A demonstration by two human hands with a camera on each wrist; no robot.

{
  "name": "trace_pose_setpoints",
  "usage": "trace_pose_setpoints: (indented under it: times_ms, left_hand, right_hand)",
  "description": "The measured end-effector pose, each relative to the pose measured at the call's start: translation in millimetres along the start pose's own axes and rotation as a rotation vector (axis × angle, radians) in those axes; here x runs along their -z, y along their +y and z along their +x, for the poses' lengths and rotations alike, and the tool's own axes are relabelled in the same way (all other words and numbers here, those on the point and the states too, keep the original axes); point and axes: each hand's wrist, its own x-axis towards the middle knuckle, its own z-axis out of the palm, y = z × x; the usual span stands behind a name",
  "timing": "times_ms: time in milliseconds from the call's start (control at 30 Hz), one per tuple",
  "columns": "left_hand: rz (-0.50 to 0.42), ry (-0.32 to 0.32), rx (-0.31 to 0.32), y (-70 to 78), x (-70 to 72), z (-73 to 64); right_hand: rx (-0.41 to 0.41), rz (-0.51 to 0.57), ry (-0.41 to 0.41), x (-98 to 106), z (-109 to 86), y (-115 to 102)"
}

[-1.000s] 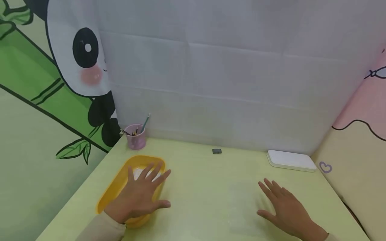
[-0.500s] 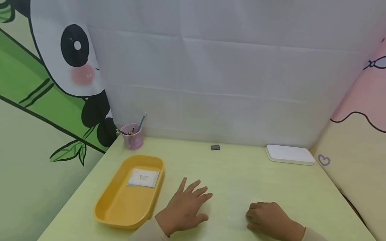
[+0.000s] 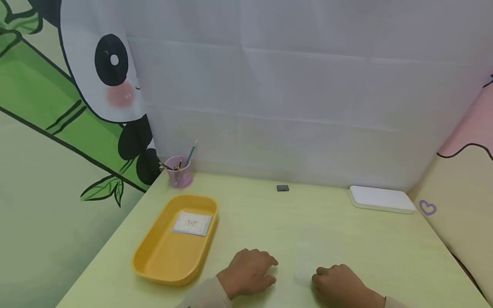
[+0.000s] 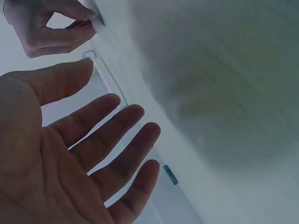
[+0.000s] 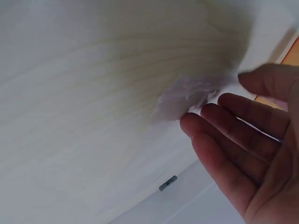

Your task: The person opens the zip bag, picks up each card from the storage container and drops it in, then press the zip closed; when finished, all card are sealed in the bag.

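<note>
Showing crumpled, right-wrist view only: film point(image 5: 175, 101)

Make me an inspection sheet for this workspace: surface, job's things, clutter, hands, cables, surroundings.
Surface: pale yellow table.
Job's things: clear film, crinkled near the right hand.
Clutter: yellow tray holding a white packet; pink cup with pencils; small dark block; flat white box.
Hands: left hand relaxed, holding nothing; right at the film, pinch unclear.
Cables: nothing seen for certain.
Surroundings: white backdrop behind; painted walls either side.
</note>
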Motion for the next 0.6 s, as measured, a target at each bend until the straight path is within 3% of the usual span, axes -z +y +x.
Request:
trace_pose_setpoints:
  times_ms: [67,167,267,400,600]
  left_hand:
    - [-0.052,0.009,0.024,3.1,-1.6,3.3]
    - [-0.193,-0.006,0.066,8.6,-3.5,7.5]
    - [-0.36,-0.033,0.079,14.7,-5.0,12.4]
    - [-0.567,-0.045,0.063,24.2,-5.7,21.3]
    - [-0.83,0.013,0.093,39.4,-1.5,30.8]
  right_hand:
    - [-0.027,-0.013,-0.026,-0.2,1.9,-1.4]
    - [-0.145,0.105,-0.079,2.0,5.6,-3.2]
    - [-0.279,0.335,-0.106,7.0,9.8,-1.1]
    - [-0.398,0.684,-0.138,20.4,18.1,5.3]
    - [-0.564,1.064,-0.135,41.5,32.5,7.6]
